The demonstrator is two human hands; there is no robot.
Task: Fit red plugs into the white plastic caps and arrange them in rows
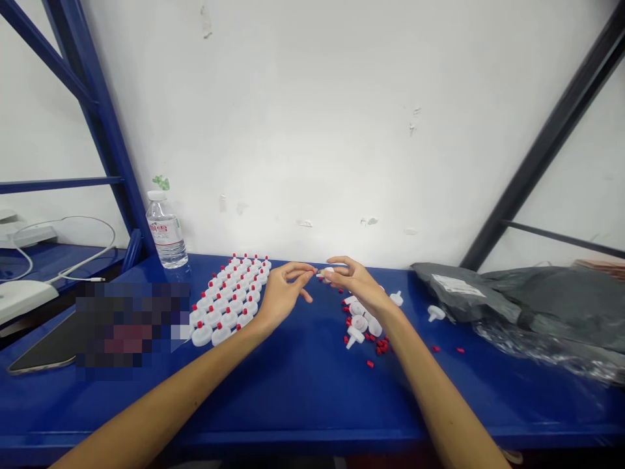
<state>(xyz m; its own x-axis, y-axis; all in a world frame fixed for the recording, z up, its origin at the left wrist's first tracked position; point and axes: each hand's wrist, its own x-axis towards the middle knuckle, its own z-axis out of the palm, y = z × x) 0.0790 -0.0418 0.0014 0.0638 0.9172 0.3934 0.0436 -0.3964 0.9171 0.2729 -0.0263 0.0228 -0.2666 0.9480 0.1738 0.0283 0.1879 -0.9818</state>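
Note:
My left hand (284,290) is closed in a pinch near the middle of the table, with what looks like a small red tip cap (313,270) at its fingertips. Facing it, my right hand (359,281) grips a white nozzle cap (329,270), its spout turned toward the left fingers. The two pieces are close together; whether they touch I cannot tell. Left of my left hand stand rows of white nozzle caps (213,318) with red tips on top. Under and beside my right forearm lie loose white nozzle caps (359,323) and scattered red tip caps (381,345).
A water bottle (166,234) stands at the back left by the blue frame post. A dark flat device (46,342) lies at the left. Grey plastic bags (469,299) and clear wrap (537,345) cover the right side of the blue table (293,397). A white wall rises behind.

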